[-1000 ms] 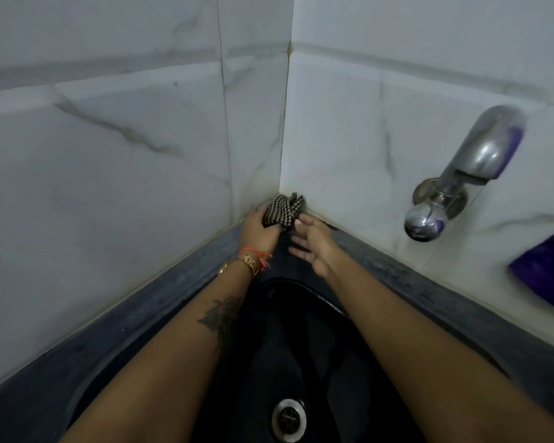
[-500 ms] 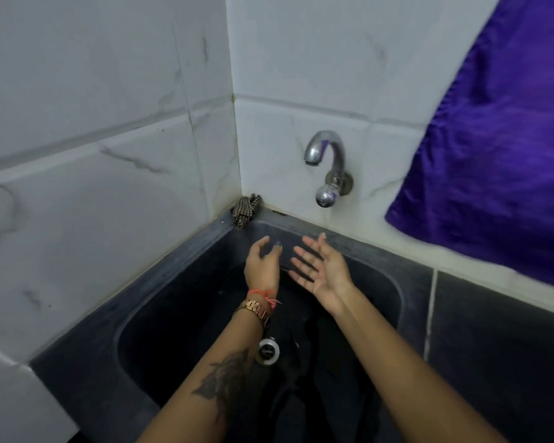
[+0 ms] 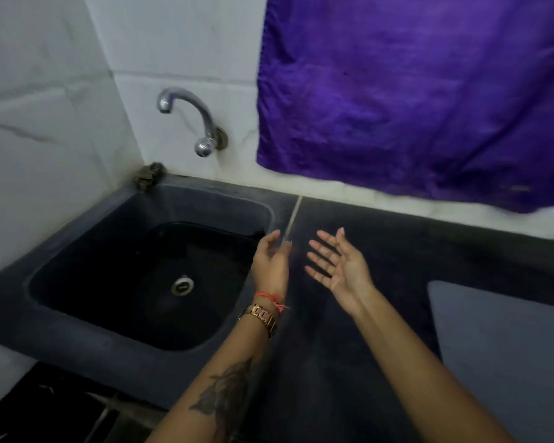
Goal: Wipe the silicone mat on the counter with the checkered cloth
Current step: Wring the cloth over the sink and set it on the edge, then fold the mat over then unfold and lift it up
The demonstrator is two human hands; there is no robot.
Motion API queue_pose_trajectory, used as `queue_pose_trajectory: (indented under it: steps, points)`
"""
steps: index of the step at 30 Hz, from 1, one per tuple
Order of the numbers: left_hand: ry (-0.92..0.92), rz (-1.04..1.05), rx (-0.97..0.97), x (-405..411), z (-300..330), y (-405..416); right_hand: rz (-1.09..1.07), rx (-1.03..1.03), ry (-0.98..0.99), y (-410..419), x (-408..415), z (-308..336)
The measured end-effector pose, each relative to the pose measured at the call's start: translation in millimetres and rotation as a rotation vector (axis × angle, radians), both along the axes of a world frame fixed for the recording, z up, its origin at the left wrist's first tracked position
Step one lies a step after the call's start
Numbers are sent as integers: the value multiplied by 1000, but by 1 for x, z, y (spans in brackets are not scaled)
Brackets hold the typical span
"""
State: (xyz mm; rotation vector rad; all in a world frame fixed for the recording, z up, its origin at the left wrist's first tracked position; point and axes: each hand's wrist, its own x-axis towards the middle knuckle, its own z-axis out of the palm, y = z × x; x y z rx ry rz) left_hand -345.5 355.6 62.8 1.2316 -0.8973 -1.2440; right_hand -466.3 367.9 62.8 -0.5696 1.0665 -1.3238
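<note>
The checkered cloth (image 3: 149, 175) lies bunched in the back left corner of the sink rim, against the tiled wall. A grey-blue silicone mat (image 3: 506, 350) lies flat on the dark counter at the right. My left hand (image 3: 271, 265) hovers over the sink's right rim, fingers apart, holding nothing. My right hand (image 3: 339, 262) is beside it above the counter, palm up and fingers spread, also empty. Both hands are far from the cloth and left of the mat.
A dark sink (image 3: 87, 238) with a metal drain (image 3: 183, 285) fills the left. A chrome tap (image 3: 189, 118) sticks out of the white tiled wall above it. A purple cloth (image 3: 413, 91) hangs on the wall behind the dark counter (image 3: 349, 362).
My left hand let go of the checkered cloth in the sink corner. Both hands pulled back and moved right, empty, toward the counter. The view swung right, and the mat came into sight.
</note>
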Motion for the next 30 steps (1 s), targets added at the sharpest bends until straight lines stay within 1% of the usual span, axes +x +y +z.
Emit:
queue_pose_trajectory:
  steps: [7, 13, 20, 25, 30]
  points:
    - [-13, -195, 67, -122, -13, 103, -192, 46, -9, 126, -117, -15]
    - [-78, -379, 79, -201, -18, 154, -385, 73, -53, 203, -194, -24]
    - [-142, -566, 75, -275, -31, 173, -570, 93, -65, 247, -252, -33]
    - [-182, -635, 82, -316, -42, 181, -684, 122, -54, 270, -286, -38]
    - [-218, -670, 75, -339, -45, 187, -717, 129, -92, 283, -317, -43]
